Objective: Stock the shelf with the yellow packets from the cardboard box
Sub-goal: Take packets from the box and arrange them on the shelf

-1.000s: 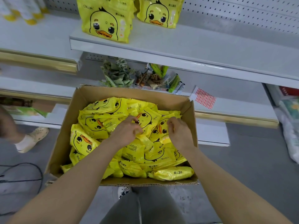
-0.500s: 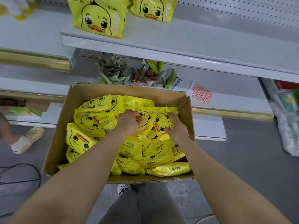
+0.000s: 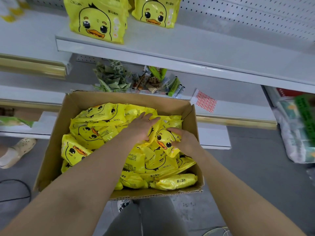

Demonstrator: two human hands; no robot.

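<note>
An open cardboard box (image 3: pixel 56 132) is full of yellow duck-face packets (image 3: pixel 88 133). My right hand (image 3: pixel 183 142) grips one yellow packet (image 3: pixel 164 140) by its right edge, lifting it slightly above the pile. My left hand (image 3: pixel 140 127) lies with straight fingers on the packets just left of it, touching that packet's left side. Two yellow packets stand on the white shelf (image 3: pixel 204 48) above: one at the left (image 3: pixel 97 19) and one to its right (image 3: pixel 154 11).
A lower shelf behind the box holds small green sachets (image 3: pixel 111 77) and snack sticks (image 3: pixel 153 80), plus a red sticker sheet (image 3: pixel 205 101). Another person's foot in a pale clog (image 3: pixel 17 151) is at the left. Bagged goods (image 3: pixel 298 133) lie on the floor at the right.
My left hand opened from a curled grip and spread flat on the pile. My right hand closed round one packet and raised it. The camera moved closer.
</note>
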